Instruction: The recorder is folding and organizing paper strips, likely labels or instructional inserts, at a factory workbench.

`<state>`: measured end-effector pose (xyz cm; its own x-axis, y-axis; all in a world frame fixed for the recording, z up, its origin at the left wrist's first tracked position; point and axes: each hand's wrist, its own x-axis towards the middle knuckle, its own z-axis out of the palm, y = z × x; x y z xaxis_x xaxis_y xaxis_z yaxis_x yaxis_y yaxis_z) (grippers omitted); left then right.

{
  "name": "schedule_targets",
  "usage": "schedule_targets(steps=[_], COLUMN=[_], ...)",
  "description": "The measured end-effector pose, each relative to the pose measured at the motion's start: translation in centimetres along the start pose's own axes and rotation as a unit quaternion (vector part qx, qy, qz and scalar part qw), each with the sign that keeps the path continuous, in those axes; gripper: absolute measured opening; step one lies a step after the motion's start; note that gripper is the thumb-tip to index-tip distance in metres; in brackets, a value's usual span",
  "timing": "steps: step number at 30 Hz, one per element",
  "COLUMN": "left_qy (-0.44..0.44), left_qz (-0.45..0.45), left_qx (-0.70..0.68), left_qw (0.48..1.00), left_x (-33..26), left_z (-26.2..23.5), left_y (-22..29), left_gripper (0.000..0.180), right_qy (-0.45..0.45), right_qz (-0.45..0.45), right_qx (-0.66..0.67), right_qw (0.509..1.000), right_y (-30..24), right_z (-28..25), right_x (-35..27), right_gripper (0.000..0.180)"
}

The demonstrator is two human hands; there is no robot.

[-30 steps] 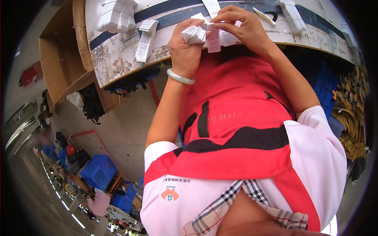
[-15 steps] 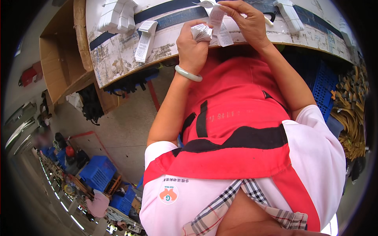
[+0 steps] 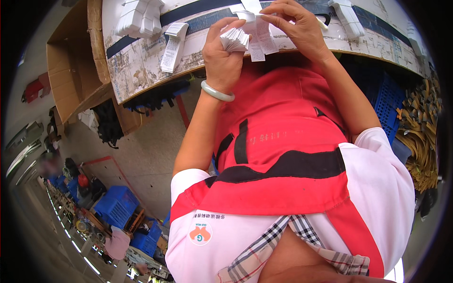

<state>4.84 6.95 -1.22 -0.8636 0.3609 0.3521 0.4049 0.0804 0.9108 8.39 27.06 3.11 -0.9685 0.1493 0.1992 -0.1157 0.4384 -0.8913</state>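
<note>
Even, bright diffuse light; no hard shadows. Mild glare on the table surface. Strong fisheye bending toward the rim, black vignette in the corners. Centre sharp; lower-left background soft, with one blurred patch at the left edge.

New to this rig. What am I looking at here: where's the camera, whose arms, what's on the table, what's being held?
There is no machine here: a person works with two bare hands. The single picture comes from a wide fisheye camera worn on the person's head, looking down, so the red apron and forearms fill the middle and straight edges bend near the rim.

The left hand, with a pale green bangle on its wrist, grips a small stack of white paper tags. The right hand pinches a single white printed slip beside that stack.

Both hands are over a worn worktable. On it lie more bundles of white tags and a loose printed label. An open cardboard box stands at the table's left end, and blue crates sit on the floor.
</note>
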Motion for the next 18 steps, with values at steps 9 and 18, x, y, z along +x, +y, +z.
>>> schedule_targets(steps=[9, 18], left_qy=[-0.023, -0.007], left_qz=[-0.081, -0.054], left_qx=[-0.113, -0.09], left_qw=[0.99, 0.994], left_x=[0.1, -0.4], left_z=[-0.8, -0.6], left_y=[1.6, 2.2], left_gripper=[0.018, 0.018], right_qy=[-0.086, -0.136], right_qz=[-0.001, 0.068], right_qx=[0.132, 0.148], right_qw=[0.988, 0.977], right_y=[-1.4, -1.0], right_z=[0.4, 0.3], right_x=[-1.3, -1.8], right_gripper=[0.017, 0.018])
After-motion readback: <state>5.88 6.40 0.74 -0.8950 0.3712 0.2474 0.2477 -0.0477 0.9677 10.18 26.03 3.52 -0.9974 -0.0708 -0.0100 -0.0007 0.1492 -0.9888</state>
